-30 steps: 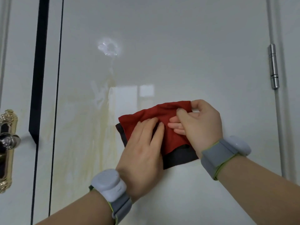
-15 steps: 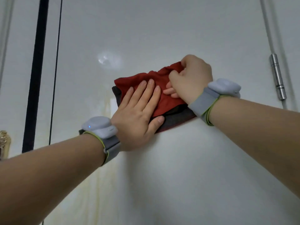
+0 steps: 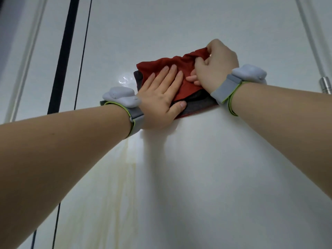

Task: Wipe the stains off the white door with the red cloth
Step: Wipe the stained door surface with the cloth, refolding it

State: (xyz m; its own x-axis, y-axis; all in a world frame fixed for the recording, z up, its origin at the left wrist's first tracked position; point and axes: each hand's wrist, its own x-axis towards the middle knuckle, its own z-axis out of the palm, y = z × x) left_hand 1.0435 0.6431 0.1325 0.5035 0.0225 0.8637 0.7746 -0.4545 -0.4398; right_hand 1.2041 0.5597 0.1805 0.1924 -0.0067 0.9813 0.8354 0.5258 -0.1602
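— Across most of the frame, what stands there?
— The white door (image 3: 215, 168), glossy, seen from below. Faint yellowish stains (image 3: 115, 186) run down its lower-left part, beneath the left forearm.
— And the cloth?
— The red cloth (image 3: 172, 67) lies flat against the door in the upper middle of the frame. Its long axis runs left to right, rising toward the upper right, with a dark grey underside showing along the left and lower edges.
— How do the hands sit?
— The left hand (image 3: 161, 97) presses flat on the cloth's lower-left half, fingers straight and only slightly spread, thumb on the grey edge. The right hand (image 3: 215, 67) has its fingers curled and pinched on the bunched upper-right corner.
— Anything around?
— A black vertical strip (image 3: 62, 51) at upper left, and a metal hinge (image 3: 326, 85) at the right edge. Each wrist carries a grey band with a pale device. A small shiny wet smear (image 3: 124, 79) sits just left of the cloth, uncovered.
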